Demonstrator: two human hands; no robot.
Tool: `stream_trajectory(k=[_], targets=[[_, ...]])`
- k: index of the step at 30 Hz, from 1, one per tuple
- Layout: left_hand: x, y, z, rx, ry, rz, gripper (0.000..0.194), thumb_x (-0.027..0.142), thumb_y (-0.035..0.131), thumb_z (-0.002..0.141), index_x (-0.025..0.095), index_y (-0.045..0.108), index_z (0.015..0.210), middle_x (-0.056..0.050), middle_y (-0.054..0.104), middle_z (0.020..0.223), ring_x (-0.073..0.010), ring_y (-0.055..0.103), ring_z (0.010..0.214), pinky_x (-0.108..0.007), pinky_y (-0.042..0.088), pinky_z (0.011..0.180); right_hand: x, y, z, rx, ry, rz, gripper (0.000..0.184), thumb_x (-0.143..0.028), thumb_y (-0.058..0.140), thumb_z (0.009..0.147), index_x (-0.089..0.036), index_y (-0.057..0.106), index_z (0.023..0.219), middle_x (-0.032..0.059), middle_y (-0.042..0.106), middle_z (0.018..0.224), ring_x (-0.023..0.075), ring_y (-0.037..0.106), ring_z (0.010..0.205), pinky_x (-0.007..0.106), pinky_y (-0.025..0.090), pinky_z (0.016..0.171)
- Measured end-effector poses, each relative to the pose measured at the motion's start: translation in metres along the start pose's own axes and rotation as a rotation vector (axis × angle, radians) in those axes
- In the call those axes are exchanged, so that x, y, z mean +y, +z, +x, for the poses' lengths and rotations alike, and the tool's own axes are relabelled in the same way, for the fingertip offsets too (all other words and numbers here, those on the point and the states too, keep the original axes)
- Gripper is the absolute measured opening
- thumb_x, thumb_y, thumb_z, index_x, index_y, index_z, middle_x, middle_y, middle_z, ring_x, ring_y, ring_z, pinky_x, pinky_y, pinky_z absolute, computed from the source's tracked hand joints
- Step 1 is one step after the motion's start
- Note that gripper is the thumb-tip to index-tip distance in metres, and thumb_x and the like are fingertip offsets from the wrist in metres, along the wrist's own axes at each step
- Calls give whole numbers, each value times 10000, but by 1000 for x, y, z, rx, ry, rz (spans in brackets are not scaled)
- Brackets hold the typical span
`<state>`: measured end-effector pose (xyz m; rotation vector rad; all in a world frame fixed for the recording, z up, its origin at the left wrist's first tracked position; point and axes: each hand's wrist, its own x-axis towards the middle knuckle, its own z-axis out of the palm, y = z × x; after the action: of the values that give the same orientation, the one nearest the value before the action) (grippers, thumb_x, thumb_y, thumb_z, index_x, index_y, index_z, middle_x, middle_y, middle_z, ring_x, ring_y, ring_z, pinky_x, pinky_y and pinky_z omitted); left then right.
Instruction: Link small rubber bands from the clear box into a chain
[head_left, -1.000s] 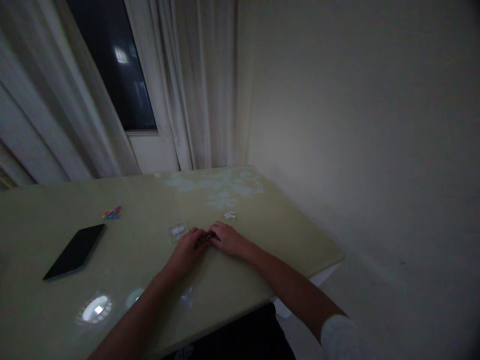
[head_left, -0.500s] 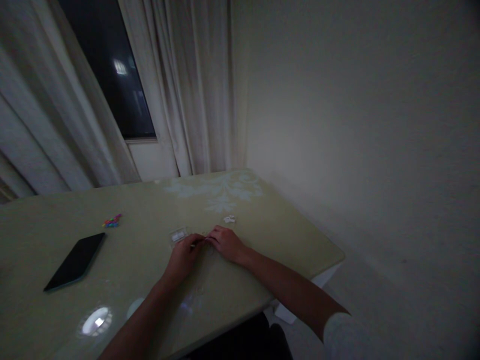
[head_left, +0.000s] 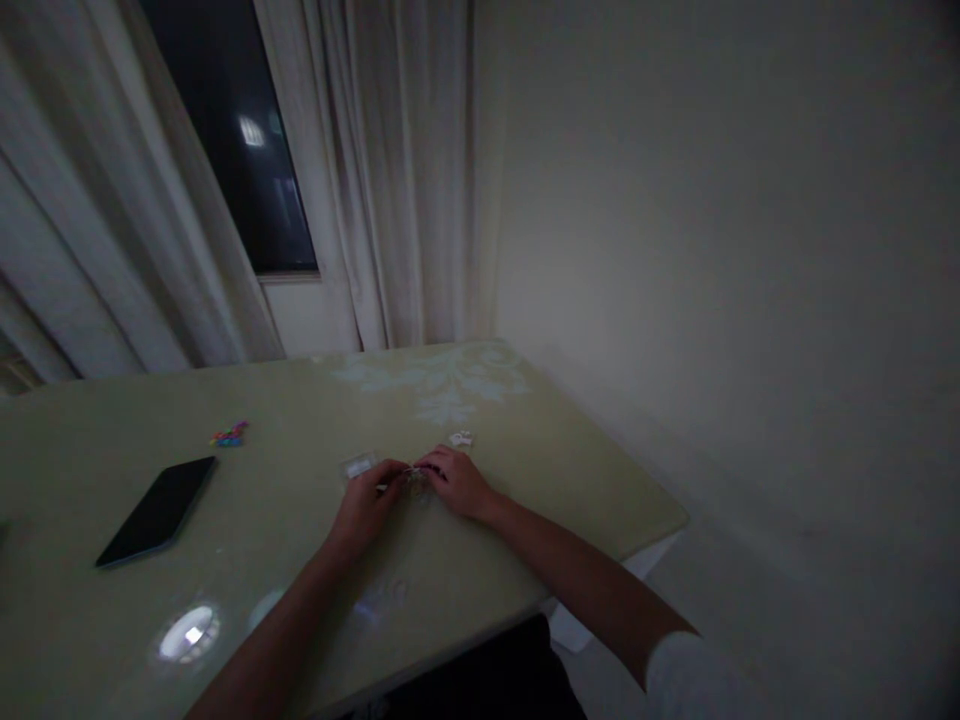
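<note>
My left hand (head_left: 370,494) and my right hand (head_left: 457,482) meet fingertip to fingertip over the table. Both are closed in a pinch on a small thin whitish piece (head_left: 412,470), too small and dim to name. Just below the fingertips, a faint clear or shiny bit (head_left: 417,488) shows near the tabletop. Beyond my left hand lies a small clear plastic case (head_left: 358,465) with a white patch in it, partly covered by the hand. Several small white pieces (head_left: 461,438) sit just past my right hand.
A dark flat tablet (head_left: 157,512) lies on the glossy table (head_left: 570,500) to the left. Behind it is a little heap of several brightly coloured small pieces (head_left: 229,435). The table's right edge runs near a wall (head_left: 712,250); curtains (head_left: 405,180) hang at the back.
The fingertips have drawn slightly apart, and the thin whitish piece between them shows more now. Both hands stay over the same spot; the view has shifted a little.
</note>
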<state>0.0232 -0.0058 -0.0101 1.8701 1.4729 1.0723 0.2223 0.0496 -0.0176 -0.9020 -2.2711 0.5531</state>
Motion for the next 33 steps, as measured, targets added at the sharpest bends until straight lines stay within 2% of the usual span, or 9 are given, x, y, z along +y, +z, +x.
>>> stream_trajectory(k=[7,12,14,19,22,24,29,31,33], targets=[[2,-10,1,-47,-20,21,386,515,579,918,224,746,1108,-119,803,1137,-299,751,1056,-432,624,861,-1,-2,-2,6,-15,20,104,-191,717,977,-173,780,1058,57,701,980,171,646,890,279,497,832],[-7,-31,0,-175,-18,57,411,516,681,827,221,764,1102,-101,799,1010,-292,761,934,-379,629,738,0,0,-3,-2,-19,17,63,-186,732,960,-162,760,1012,43,673,968,156,637,852,271,498,820],[-10,-40,-3,-233,-12,69,475,497,745,775,223,752,1163,-103,787,1063,-288,757,936,-371,629,734,0,1,-3,-7,-24,12,83,-198,730,963,-164,755,1034,53,674,1013,162,645,891,278,505,847],[-6,-47,-11,-332,37,111,867,464,933,575,262,659,1373,-132,678,1371,-348,677,1193,-465,576,994,-1,2,-4,-24,-55,-17,356,-316,808,910,-177,709,1222,107,674,1215,236,617,1151,365,476,1030],[-4,-39,-11,-336,72,138,989,440,974,517,284,619,1426,-125,656,1385,-373,605,1291,-511,483,1112,-3,2,-6,-53,-72,-45,312,-290,799,911,-178,720,1191,95,703,1173,233,619,1132,370,467,1038],[-6,-32,-9,-316,79,146,933,431,943,579,280,604,1435,-119,670,1343,-356,621,1244,-505,494,1084,-3,2,-3,-42,-50,-76,237,-222,732,950,-163,718,1180,94,706,1150,216,622,1110,352,472,1020],[-12,-20,-3,-240,53,141,651,396,814,740,199,653,1339,-130,711,1198,-302,683,1018,-459,559,928,12,-4,42,-3,61,-209,202,-177,576,1041,-138,702,1195,120,694,1190,218,603,1176,383,465,1062],[-12,-19,-3,-226,61,136,638,389,835,723,212,674,1315,-127,704,1230,-312,677,1065,-458,550,953,23,-5,76,-29,97,-261,188,-209,582,1054,-148,704,1183,114,691,1220,229,612,1198,419,482,1078],[-10,-17,-4,-213,75,139,608,398,836,734,231,689,1300,-124,692,1262,-328,657,1139,-473,528,1004,36,-4,111,-60,146,-306,265,-321,666,1029,-162,671,1240,100,669,1283,261,661,1150,484,561,995]])
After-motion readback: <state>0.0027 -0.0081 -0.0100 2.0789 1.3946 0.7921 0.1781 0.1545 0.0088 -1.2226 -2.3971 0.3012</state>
